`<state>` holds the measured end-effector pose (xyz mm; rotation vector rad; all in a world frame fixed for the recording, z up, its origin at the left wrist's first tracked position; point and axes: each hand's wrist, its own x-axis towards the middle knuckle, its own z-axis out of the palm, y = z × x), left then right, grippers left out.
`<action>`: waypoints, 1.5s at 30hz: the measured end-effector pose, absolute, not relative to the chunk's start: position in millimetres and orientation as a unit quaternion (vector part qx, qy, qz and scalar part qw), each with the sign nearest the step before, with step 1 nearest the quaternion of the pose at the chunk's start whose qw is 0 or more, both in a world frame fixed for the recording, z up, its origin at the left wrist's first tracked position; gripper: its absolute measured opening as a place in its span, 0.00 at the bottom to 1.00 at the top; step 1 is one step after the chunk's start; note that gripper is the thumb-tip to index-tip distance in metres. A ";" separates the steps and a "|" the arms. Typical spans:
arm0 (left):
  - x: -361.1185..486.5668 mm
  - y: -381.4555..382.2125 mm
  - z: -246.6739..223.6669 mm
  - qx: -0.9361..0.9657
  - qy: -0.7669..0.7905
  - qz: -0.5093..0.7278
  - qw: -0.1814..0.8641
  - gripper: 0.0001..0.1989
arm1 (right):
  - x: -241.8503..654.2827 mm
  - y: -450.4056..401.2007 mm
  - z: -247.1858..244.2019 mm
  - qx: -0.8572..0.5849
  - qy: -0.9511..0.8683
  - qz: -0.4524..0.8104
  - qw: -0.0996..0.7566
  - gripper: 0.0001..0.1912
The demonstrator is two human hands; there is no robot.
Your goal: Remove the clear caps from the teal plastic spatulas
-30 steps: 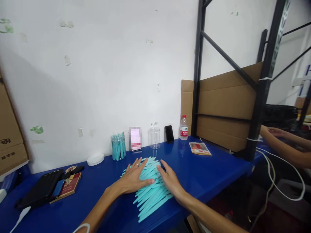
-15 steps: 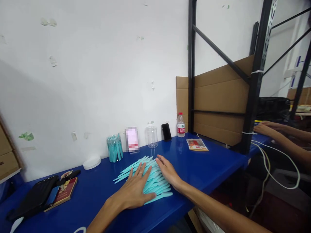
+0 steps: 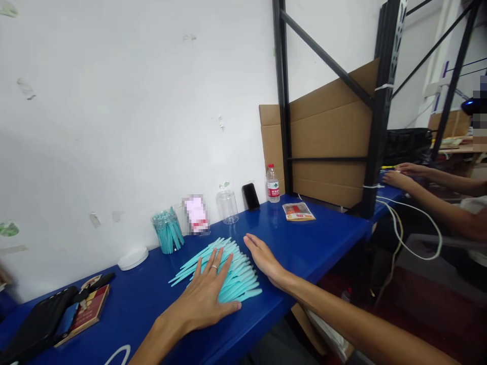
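Compared with half a second ago, the right hand [image 3: 266, 259] is standing off from the pile of turquoise plastic sticks [image 3: 243, 279], where it was lying close against their side, and the view is facing farther right. The sticks are lying in a loose fan on the blue tabletop [image 3: 315, 238], near its front edge, partly under the left hand [image 3: 203, 300]. That hand is spreading its fingers palm down over them, grasping nothing; the right is keeping its fingers straight and together, also grasping nothing. With no hand bracing the right side, a hard push from the left would be sending sticks skidding off the front edge, and uneven squeezing would be crossing the tips that are splaying leftward. Behind, a clear jar [image 3: 166, 234] is holding a crowded bunch of similar sticks, some poking above its rim, so a knock would be risking a spill. A transparent jar [image 3: 227, 207] is standing near the black phone [image 3: 251, 196]. Beyond, a red-capped water bottle [image 3: 273, 185] is hiding its fill level, and a printed pouch [image 3: 299, 212] is concealing its contents.
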<state>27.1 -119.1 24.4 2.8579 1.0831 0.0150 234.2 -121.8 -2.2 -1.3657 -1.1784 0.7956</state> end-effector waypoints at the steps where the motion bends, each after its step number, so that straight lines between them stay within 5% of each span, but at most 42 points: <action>1: 27.1 -119.1 24.8 0.931 0.361 0.000 0.048 0.50 | 230.7 -120.3 -3.1 -0.582 -0.516 0.332 0.534 0.33; 13: 21.8 -110.2 22.7 0.891 0.449 -0.032 0.057 0.58 | 188.5 -105.4 -16.0 -0.601 -0.586 0.257 0.478 0.29; 22: -9.7 -93.7 39.4 0.871 0.479 -0.071 0.082 0.54 | 152.8 -90.0 -14.7 -0.618 -0.580 0.263 0.461 0.32; 29: -27.3 -87.9 51.2 0.861 0.491 -0.085 0.101 0.57 | 142.8 -77.8 0.4 -0.598 -0.586 0.272 0.474 0.24; 34: -26.9 -100.7 58.7 0.870 0.489 -0.051 0.044 0.55 | 185.8 -72.1 7.5 -0.577 -0.593 0.234 0.510 0.21; 40: -18.4 -114.7 52.6 0.875 0.483 -0.024 -0.007 0.39 | 225.0 -92.1 3.3 -0.516 -0.672 0.168 0.504 0.13; 45: -21.3 -117.2 43.9 0.867 0.496 -0.043 0.016 0.43 | 224.3 -61.2 -2.1 -0.535 -0.654 0.229 0.482 0.18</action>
